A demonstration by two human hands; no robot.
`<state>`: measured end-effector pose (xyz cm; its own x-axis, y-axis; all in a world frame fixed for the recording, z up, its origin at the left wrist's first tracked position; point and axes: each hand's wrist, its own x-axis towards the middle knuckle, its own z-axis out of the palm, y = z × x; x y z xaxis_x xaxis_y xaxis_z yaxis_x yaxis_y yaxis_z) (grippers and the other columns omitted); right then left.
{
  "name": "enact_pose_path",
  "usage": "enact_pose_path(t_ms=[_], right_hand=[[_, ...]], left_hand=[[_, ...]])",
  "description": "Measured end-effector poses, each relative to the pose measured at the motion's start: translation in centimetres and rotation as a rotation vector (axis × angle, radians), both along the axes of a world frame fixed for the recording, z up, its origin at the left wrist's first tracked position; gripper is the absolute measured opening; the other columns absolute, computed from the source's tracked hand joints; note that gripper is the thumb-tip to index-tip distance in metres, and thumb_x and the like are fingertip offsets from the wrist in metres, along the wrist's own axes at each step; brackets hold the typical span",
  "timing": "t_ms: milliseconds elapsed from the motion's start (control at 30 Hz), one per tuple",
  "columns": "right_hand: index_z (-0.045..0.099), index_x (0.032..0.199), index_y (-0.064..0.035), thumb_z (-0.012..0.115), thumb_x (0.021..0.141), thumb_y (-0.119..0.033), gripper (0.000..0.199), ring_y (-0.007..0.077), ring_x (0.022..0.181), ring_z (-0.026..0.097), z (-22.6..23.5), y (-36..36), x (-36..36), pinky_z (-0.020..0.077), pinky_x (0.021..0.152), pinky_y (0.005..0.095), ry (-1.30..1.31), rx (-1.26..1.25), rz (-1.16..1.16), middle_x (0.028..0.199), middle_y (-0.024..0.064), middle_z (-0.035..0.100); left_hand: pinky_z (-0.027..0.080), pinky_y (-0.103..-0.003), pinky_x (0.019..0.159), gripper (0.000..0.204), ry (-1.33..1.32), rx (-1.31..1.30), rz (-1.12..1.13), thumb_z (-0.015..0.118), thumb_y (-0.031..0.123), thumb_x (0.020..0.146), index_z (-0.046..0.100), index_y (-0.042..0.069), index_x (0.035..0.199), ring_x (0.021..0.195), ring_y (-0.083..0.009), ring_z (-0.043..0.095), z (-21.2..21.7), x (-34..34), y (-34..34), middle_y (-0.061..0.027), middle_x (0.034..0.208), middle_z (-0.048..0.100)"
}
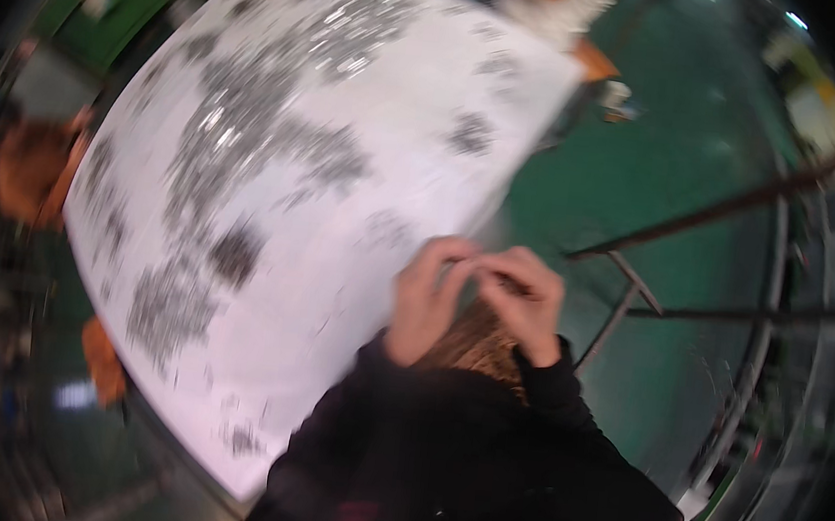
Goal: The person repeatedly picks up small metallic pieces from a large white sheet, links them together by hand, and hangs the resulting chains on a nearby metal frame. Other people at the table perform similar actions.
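Left hand [426,300]; right hand [526,299]; fingertips touching

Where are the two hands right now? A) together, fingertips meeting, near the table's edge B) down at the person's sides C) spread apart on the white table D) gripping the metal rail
A: the left hand and right hand meet fingertip to fingertip above the black sleeves, beside the white table strewn with small grey pieces; whatever they pinch is too blurred to tell.

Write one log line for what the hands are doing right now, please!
left hand: fingertips meet right hand, too blurred to tell grip | right hand: same | white table: heaps of small grey pieces | floor: green
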<state>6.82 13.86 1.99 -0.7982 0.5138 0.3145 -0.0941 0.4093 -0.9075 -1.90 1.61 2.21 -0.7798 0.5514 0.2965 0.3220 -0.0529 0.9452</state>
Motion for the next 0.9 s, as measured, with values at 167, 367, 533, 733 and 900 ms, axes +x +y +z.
enact_pose_path(t_ms=[167,367,533,733,900], right_hand=[[0.067,0.109,0.0021,0.066,0.078,0.012,0.033,0.0128,0.073,0.060,-0.1,-0.5,-1.0,0.0490,0.065,0.0243,0.088,-0.118,0.062,0.086,0.0080,0.066],[0.066,0.106,0.0069,0.060,0.090,-0.002,0.019,0.0110,0.066,0.058,-1.3,2.9,-9.0,0.0468,0.058,0.0225,-0.064,-0.325,0.195,0.081,0.0096,0.065],[0.069,0.090,0.0057,0.064,0.083,-0.007,0.015,0.0348,0.067,0.060,-9.2,1.0,-22.9,0.0490,0.063,0.0400,-0.122,0.457,0.263,0.076,0.0211,0.061],[0.063,0.075,0.0065,0.060,0.073,0.004,0.005,0.0420,0.082,0.058,-13.9,-0.8,-24.8,0.0478,0.073,0.0476,-0.192,0.692,0.293,0.080,0.0248,0.057],[0.061,0.083,0.0080,0.060,0.075,0.006,0.009,0.0338,0.076,0.063,-10.7,-0.7,-22.9,0.0512,0.070,0.0411,-0.250,0.750,0.376,0.075,0.0215,0.059]], left_hand=[[0.050,-0.028,0.083,0.009,-0.168,0.060,0.004,0.056,0.001,0.092,0.057,-0.001,0.101,0.092,-0.0164,0.065,-0.6,0.4,-1.2,-0.0110,0.097,0.068],[0.047,-0.037,0.076,0.009,-0.133,0.061,0.053,0.058,0.012,0.091,0.058,0.005,0.096,0.085,-0.0321,0.060,-1.1,0.6,-2.6,-0.0096,0.089,0.062],[0.047,-0.036,0.078,0.010,-0.118,0.044,0.036,0.057,0.012,0.093,0.057,0.002,0.097,0.087,-0.0285,0.061,-1.2,1.5,-4.1,-0.0101,0.090,0.063],[0.048,-0.035,0.078,0.010,-0.094,0.048,0.090,0.056,0.009,0.093,0.056,0.001,0.098,0.087,-0.0274,0.063,-1.2,1.7,-5.7,-0.0113,0.090,0.063],[0.049,-0.035,0.078,0.011,-0.078,0.036,0.068,0.058,0.010,0.093,0.056,0.001,0.100,0.087,-0.0280,0.063,-1.5,1.4,-5.8,-0.0119,0.091,0.063]])
